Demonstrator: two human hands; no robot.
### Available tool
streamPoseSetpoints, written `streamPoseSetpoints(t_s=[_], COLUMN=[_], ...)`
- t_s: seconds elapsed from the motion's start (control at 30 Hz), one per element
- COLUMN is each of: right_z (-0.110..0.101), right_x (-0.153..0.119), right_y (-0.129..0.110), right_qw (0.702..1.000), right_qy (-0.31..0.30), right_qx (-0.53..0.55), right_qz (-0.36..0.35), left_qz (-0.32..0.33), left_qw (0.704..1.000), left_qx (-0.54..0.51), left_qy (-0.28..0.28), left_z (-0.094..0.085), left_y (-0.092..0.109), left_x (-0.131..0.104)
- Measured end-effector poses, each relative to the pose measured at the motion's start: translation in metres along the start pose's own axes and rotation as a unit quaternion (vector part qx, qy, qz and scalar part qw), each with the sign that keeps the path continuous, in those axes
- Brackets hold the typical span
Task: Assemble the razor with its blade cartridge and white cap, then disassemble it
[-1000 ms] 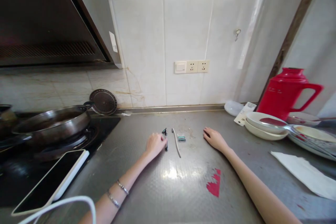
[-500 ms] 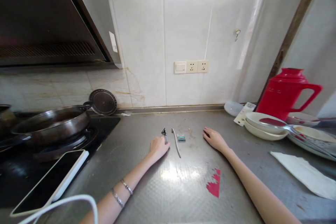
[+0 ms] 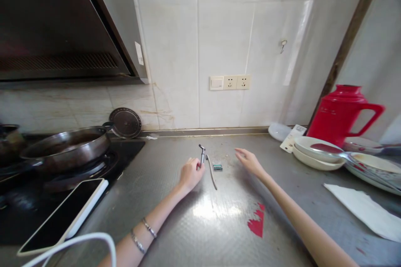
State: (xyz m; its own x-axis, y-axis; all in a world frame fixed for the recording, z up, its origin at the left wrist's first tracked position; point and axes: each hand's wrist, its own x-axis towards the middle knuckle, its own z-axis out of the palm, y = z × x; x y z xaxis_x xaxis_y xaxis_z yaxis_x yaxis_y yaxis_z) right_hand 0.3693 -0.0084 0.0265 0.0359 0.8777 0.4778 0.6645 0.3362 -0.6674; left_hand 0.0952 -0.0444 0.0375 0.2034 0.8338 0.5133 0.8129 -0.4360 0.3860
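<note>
My left hand [image 3: 191, 174] is closed around the handle of a small razor [image 3: 202, 156], whose head points up and away from me. Just right of it, a thin pale stick [image 3: 212, 173] with a dark tip lies on the steel counter [image 3: 175, 233]. Beside the stick is a small green and silver piece [image 3: 217, 167], perhaps razor cartridges. My right hand [image 3: 249, 161] hovers or rests lightly to the right of these, its fingers stretched out and holding nothing.
A torn red scrap [image 3: 257, 222] lies nearer me. At left are a phone [image 3: 64, 212], a white cable [image 3: 84, 237] and a pan [image 3: 67, 148] on the stove. Bowls [image 3: 318, 160], a red thermos [image 3: 340, 114] and a white napkin [image 3: 363, 210] sit at right.
My left hand has raised the razor slightly and moved it a little right. My right hand has shifted left, towards the small items, with its fingers straighter.
</note>
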Motion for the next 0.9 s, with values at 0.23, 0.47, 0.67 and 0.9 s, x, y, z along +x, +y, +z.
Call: streamPoseSetpoints(t_s=[0.23, 0.47, 0.67, 0.9], right_z=[0.048, 0.063, 0.061, 0.065], right_x=[-0.017, -0.031, -0.032, -0.043], right_y=[-0.100, -0.125, -0.120, -0.128], right_qw=[0.881, 0.821, 0.823, 0.808], right_qy=[-0.081, -0.077, -0.025, -0.024], right_qx=[0.431, 0.535, 0.534, 0.556], right_qz=[0.175, 0.184, 0.191, 0.195], left_qz=[0.082, 0.093, 0.081, -0.255], left_qw=[0.985, 0.979, 0.972, 0.790], left_qx=[-0.143, -0.181, -0.221, -0.557], left_qy=[0.045, 0.031, 0.024, -0.025], left_z=[-0.003, -0.001, -0.002, 0.003], left_y=[0.011, 0.020, 0.013, 0.015], left_x=[-0.010, -0.019, -0.009, 0.042])
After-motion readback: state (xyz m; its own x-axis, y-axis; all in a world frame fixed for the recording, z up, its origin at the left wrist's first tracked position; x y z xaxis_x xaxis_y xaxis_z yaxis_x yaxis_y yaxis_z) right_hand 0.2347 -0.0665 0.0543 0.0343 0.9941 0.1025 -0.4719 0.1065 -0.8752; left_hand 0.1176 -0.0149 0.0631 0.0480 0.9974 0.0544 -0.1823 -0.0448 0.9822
